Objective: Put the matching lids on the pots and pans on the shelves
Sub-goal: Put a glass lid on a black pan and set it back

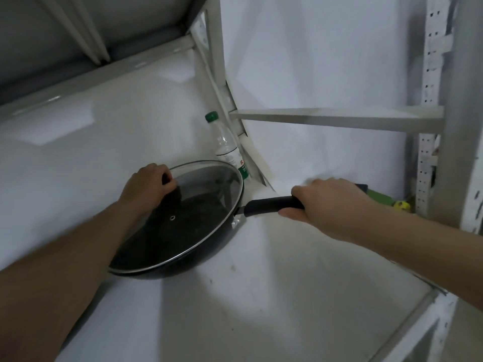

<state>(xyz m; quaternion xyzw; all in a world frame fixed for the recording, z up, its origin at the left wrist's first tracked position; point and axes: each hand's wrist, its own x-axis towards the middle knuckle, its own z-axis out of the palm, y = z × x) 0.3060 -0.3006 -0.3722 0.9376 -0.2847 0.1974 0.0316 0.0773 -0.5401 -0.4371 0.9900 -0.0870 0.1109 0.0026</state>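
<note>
Black pan [183, 246] sits on white shelf [261, 296], glass lid [188, 210] on top. Left hand [146, 186] fingers curled round lid knob. Right hand [332, 202] grips pan handle [269, 205]. Bottle [227, 145] stands behind pan

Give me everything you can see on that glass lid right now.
The glass lid is round and clear with a metal rim and a small vent hole. It sits on the black frying pan on the white shelf, seemingly flush. The left hand grips its dark knob; the right hand holds the pan handle.
</note>
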